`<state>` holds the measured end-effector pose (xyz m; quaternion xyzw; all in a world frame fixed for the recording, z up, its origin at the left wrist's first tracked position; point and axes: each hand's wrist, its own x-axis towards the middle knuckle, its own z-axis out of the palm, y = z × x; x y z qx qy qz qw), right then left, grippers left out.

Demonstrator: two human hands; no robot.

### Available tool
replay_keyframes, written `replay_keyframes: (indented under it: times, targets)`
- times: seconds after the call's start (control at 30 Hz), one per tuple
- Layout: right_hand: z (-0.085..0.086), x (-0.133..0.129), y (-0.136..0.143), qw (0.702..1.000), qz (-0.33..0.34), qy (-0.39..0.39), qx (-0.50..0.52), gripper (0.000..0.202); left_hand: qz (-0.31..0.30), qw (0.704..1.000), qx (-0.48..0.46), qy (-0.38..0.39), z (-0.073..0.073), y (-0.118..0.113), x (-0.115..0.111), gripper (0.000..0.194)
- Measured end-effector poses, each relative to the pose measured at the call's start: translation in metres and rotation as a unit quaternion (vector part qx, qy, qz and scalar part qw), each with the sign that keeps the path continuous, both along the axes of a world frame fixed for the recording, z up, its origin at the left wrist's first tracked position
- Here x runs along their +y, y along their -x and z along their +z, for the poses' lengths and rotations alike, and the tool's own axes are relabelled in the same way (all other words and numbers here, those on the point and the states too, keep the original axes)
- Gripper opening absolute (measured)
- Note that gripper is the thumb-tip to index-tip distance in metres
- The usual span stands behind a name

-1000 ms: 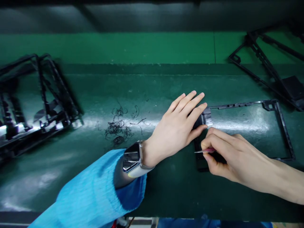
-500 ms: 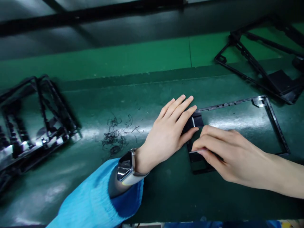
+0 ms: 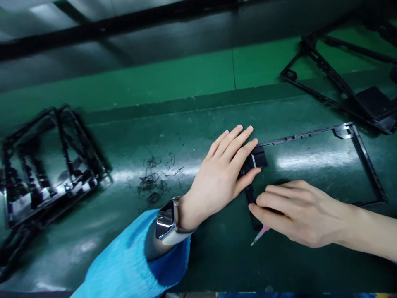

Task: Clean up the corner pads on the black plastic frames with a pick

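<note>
My left hand (image 3: 220,169) lies with fingers spread over the left end of a black rectangular frame (image 3: 369,165), its thumb beside a dark flat patch (image 3: 259,156) inside that end. My right hand (image 3: 294,213) is closed, with the fingers curled at the frame's lower left corner. From under it sticks a slim pink tool with a pointed metal tip (image 3: 259,236), angled down and left; the rest of the tool is hidden in the hand. A bright metallic bracket (image 3: 343,131) shows at the frame's upper right corner.
Several black frames (image 3: 58,149) stand together on the left of the green bench (image 3: 217,265). More black frames (image 3: 338,87) overlap at the back right. Thin curled black shavings (image 3: 153,180) lie left of my left hand. A raised green ledge (image 3: 186,82) runs along the back.
My right hand has moved slightly down, and the pointed tool now shows below it instead of the thin metal edge at its fingertips. My left hand keeps its place on the frame.
</note>
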<state>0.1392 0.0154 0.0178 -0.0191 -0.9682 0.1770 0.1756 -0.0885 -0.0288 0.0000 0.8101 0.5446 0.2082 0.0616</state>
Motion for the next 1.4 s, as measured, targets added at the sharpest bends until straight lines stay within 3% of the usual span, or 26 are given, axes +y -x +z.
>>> replay_keyframes:
  times: [0.2,0.57,0.93,1.4]
  targets:
    - [0.0023,-0.0021,-0.0007,0.999,0.028,-0.039,0.0,0.044,0.004,1.0,0.007,-0.008,-0.0009,-0.001,-0.0001,0.048]
    - [0.0021,-0.0008,-0.0006,1.0,0.009,-0.012,0.011,0.05,0.002,1.0,0.012,-0.015,-0.0008,-0.0016,0.0001,0.048]
    - [0.0018,-0.0093,-0.0017,0.997,0.03,-0.066,0.011,0.03,0.003,1.0,0.015,-0.014,-0.0011,-0.0015,-0.0003,0.048]
    - [0.0021,-0.0049,-0.0004,0.997,0.024,-0.063,0.034,0.036,-0.001,1.0,0.009,-0.021,-0.0021,-0.0015,0.0003,0.049]
